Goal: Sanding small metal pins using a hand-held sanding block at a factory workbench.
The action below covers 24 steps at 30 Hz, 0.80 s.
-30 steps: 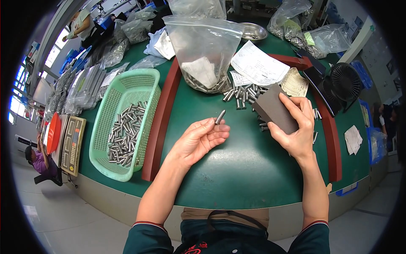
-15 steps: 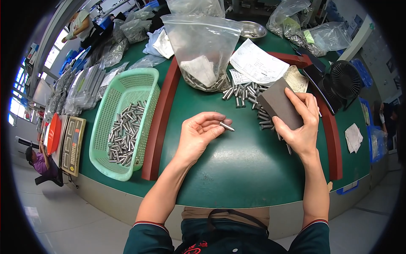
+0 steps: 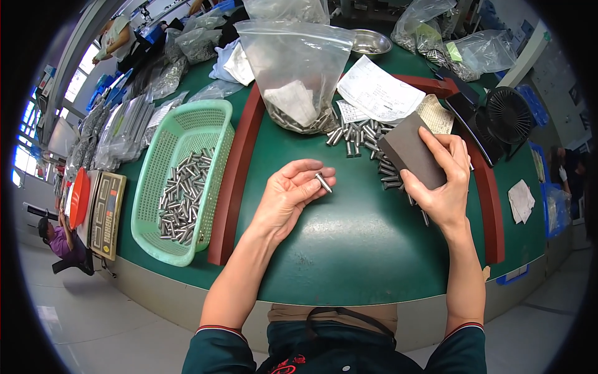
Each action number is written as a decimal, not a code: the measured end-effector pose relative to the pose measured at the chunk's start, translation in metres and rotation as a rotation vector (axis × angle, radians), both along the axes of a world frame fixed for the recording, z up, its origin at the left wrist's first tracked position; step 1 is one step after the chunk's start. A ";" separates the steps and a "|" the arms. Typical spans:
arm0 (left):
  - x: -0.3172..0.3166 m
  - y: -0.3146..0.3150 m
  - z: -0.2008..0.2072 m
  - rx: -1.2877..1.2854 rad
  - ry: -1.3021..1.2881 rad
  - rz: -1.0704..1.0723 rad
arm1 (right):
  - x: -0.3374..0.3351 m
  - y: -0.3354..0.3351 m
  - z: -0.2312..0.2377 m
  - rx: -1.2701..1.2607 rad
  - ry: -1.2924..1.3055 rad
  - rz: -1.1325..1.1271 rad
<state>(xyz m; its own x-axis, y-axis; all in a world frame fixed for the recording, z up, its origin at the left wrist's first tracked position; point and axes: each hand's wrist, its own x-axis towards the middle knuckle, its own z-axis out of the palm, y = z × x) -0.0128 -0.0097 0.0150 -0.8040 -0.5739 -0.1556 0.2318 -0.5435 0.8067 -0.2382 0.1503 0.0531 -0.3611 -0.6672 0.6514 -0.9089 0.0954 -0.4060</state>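
My left hand [image 3: 291,194] is above the middle of the green table, pinching a small headed metal pin [image 3: 323,182] between thumb and fingers. The pin slants, its tip down toward the right. On the right, my right hand [image 3: 446,184] grips a dark grey-brown rectangular block [image 3: 413,151], which looks like a sanding block, tilted with its broad face showing. Just behind and partly under the block lies a heap of similar metal pins [image 3: 356,138]. More metal pins [image 3: 185,198] fill the bottom of a green perforated basket [image 3: 144,187] to my left.
Dark red bars [image 3: 238,184] border the work area on both sides. A clear plastic bag [image 3: 296,65] of pins stands at the back, beside paper sheets [image 3: 381,93]. A black fan [image 3: 507,115] stands far right. A scale [image 3: 107,215] sits left of the basket.
In my left fingers the pin has turned from nearly level to pointing more steeply down, and the fingers have shifted around it. My right hand and the block are almost still.
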 end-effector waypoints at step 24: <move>-0.004 0.010 0.007 -0.373 -0.140 0.054 | 0.022 -0.002 0.001 0.052 -0.005 0.274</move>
<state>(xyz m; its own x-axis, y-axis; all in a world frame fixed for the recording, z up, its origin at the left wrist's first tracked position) -0.0173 0.0005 0.0216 -0.7568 -0.6527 -0.0347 0.1260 -0.1978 0.9721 -0.2159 0.1482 0.0541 -0.1661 -0.7732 0.6120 -0.9015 -0.1325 -0.4120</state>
